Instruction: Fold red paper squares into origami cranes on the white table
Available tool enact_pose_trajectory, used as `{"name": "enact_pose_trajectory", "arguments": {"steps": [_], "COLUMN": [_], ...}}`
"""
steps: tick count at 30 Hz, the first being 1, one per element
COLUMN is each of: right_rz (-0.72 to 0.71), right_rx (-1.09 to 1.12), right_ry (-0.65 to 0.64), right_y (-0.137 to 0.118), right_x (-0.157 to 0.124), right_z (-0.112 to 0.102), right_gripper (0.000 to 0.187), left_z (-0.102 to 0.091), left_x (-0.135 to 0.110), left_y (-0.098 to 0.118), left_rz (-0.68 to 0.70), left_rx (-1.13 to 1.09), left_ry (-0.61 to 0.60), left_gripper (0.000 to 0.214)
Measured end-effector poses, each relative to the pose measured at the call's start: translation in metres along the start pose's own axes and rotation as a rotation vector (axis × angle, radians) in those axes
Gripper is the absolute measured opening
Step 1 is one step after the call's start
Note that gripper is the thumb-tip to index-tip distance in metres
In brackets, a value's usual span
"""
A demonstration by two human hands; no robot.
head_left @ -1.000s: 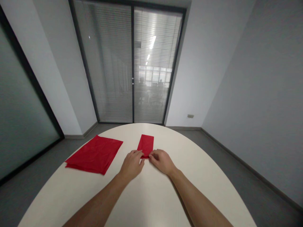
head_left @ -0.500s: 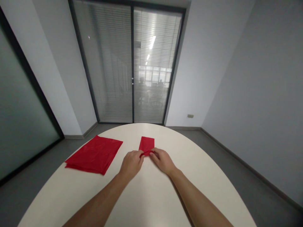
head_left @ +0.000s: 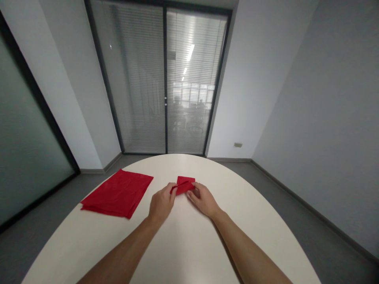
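A small folded red cloth (head_left: 184, 184) lies on the white oval table (head_left: 183, 244) in front of me, its near end lifted and turned over toward the far end. My left hand (head_left: 161, 203) pinches the cloth's near left corner. My right hand (head_left: 203, 199) pinches its near right corner. Both hands are closed on the cloth, their fingertips partly hidden by it.
A stack of flat red cloths (head_left: 118, 193) lies on the table to the left, close to its edge. Beyond the table are a grey floor (head_left: 284, 197), glass doors with blinds (head_left: 166, 86) and plain walls on both sides.
Both hands have moved away from me, carrying the near end of the red cloth over itself. The strip now looks about half as long.
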State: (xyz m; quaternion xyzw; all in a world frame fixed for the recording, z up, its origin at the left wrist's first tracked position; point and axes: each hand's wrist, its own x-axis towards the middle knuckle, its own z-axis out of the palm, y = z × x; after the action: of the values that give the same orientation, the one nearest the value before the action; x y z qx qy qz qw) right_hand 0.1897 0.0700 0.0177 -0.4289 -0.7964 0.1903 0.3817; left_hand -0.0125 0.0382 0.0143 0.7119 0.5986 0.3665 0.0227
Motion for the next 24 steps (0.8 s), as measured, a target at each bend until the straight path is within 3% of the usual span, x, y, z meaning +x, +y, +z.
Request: {"name": "enact_pose_trajectory", "arguments": {"steps": [7, 16, 24], "right_rz": [0.041, 0.103, 0.092], "right_rx": [0.087, 0.044, 0.171], "right_ry": [0.058, 0.167, 0.375], "right_y": [0.001, 0.001, 0.009], "right_x": [0.0, 0.0, 0.004], "right_z": [0.0, -0.004, -0.007], "right_gripper": [0.022, 0.024, 0.022], "left_z": [0.002, 0.002, 0.003], "left_x": [0.002, 0.005, 0.008], "left_y": [-0.006, -0.011, -0.015], "left_rz": [-0.079, -0.182, -0.251], "left_rx": [-0.149, -0.318, -0.41], "left_ry": [0.15, 0.283, 0.401], "left_gripper": [0.022, 0.025, 0.028]}}
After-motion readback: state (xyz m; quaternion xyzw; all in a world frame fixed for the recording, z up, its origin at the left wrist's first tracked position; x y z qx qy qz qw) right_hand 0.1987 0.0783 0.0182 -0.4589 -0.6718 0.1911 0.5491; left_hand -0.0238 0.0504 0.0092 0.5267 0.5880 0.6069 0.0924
